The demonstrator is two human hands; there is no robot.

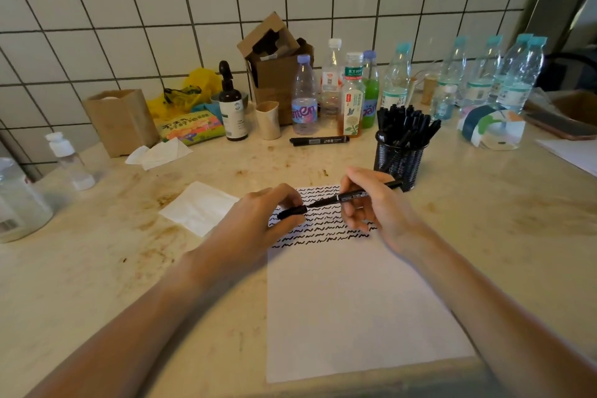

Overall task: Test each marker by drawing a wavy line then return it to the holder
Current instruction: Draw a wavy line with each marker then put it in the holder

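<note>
- Over the top of the paper (pixel 349 300), my right hand (pixel 371 203) gripped the uncapped marker (pixel 352 196), its barrel lying nearly level and its tip pointing left toward my other hand.
- My left hand (pixel 258 220) pinched the black cap (pixel 292 212) between thumb and fingers, its open end just beside the marker's tip; whether they touched I could not tell.
- Both forearms reached in from the near edge, converging above the rows of black wavy lines (pixel 319 226).
- Just behind my right hand stood the mesh holder (pixel 399 160), full of black markers.
- One capped spare marker (pixel 319 140) lay on the stained counter (pixel 129 268) farther back.
- Bottles, a cardboard box (pixel 274 55) and a paper cup (pixel 268 119) lined the white tiled wall (pixel 129 10).
</note>
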